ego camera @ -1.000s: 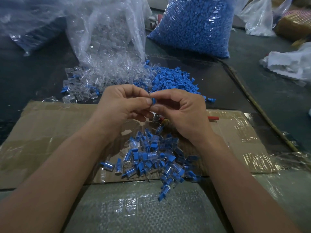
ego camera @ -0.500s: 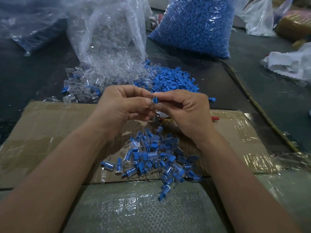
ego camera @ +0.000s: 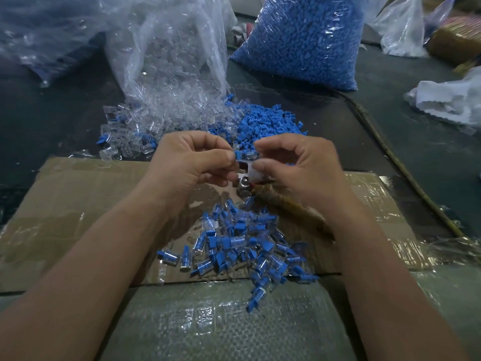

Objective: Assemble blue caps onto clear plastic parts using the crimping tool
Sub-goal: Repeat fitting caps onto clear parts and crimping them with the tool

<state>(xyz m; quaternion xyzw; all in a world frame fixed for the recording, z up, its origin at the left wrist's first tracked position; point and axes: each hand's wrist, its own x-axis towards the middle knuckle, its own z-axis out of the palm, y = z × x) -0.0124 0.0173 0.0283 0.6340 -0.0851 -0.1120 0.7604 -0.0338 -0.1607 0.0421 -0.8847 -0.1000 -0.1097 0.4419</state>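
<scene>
Pinching a single blue cap (ego camera: 238, 155) between thumb and forefinger, my left hand (ego camera: 192, 162) holds it up over the far edge of the cardboard sheet (ego camera: 78, 199), its other fingers curled into the palm. The cap is small, matte and bright blue, with a flat tab end facing me. Just beside it my right hand (ego camera: 299, 168) is curled too, thumb and forefinger closed on a clear plastic part (ego camera: 252, 171). That part reads as a pale, glassy block, and the hand is blurred, so I cannot tell exactly how the fingertips sit on it or whether cap and part are touching.

Below my hands lies the crimping tool (ego camera: 243, 184). Only a bit of shiny metal and a sliver of red show; the rest is covered by my right hand and smeared into a brownish streak.

Nearer to me on the cardboard sits a heap of capped pieces (ego camera: 242, 246), clear bodies with blue ends, tangled so that single ones are hard to separate. Beyond my hands, loose blue caps (ego camera: 265, 123) lie heaped next to spilled clear parts (ego camera: 135, 136) at the mouth of a transparent bag (ego camera: 169, 53). A second bag (ego camera: 304, 40), packed with blue caps, is cut off at the top edge.
</scene>
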